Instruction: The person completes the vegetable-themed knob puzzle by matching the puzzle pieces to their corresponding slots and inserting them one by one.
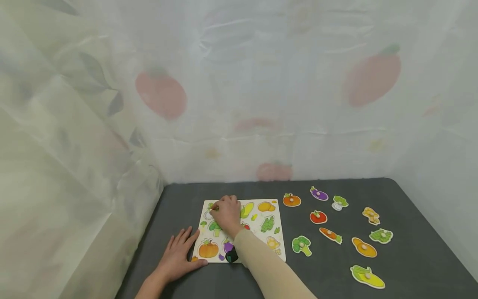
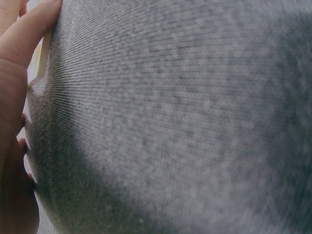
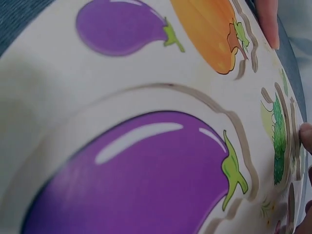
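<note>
A white vegetable puzzle board (image 1: 257, 245) lies on the dark table, with printed vegetables in its cut-outs. My left hand (image 1: 178, 259) rests flat at its lower left corner, fingers spread. In the left wrist view, the thumb (image 2: 29, 34) lies against the board's edge (image 2: 41, 58). My right hand (image 1: 227, 214) reaches across to the board's upper left, its fingers bent down by the white-and-green vegetable picture (image 1: 208, 214). Whether these fingers pinch something is hidden. The right wrist view shows an eggplant picture (image 3: 146, 170) in its recess, with fingertips (image 3: 306, 136) at the right edge.
Knobbed pieces lie right of the board: pumpkin (image 1: 291, 200), eggplant (image 1: 319, 194), tomato (image 1: 318, 217), carrot (image 1: 329, 234), broccoli (image 1: 301, 246), potato (image 1: 364, 248), corn (image 1: 367, 277), mushroom (image 1: 371, 216), a leafy white-stemmed piece (image 1: 339, 202) and a green one (image 1: 381, 236). Pale curtains (image 1: 231, 83) hang behind.
</note>
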Available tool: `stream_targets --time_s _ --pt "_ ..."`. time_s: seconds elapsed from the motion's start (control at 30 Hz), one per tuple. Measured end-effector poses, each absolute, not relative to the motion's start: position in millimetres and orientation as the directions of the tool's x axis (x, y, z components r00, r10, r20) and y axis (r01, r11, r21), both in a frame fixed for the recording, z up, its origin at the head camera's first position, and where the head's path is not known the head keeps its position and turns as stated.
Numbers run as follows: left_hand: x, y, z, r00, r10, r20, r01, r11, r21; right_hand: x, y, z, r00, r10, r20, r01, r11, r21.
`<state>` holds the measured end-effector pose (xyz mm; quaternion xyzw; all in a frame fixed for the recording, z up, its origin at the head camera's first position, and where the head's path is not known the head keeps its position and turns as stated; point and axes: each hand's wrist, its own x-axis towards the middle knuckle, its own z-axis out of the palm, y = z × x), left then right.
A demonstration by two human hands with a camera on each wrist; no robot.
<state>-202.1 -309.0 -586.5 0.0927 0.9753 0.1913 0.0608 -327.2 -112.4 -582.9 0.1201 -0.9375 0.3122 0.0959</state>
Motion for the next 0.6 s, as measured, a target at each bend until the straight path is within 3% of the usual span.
stream_targets --time_s 0.6 --pt "-199.9 -307.1 -582.4 -0.976 0.205 -0.072 0.165 0.914 0.371 -326.9 -112.3 -579.3 -0.956 -0.182 0.232 -0.283 0.79 -0.545"
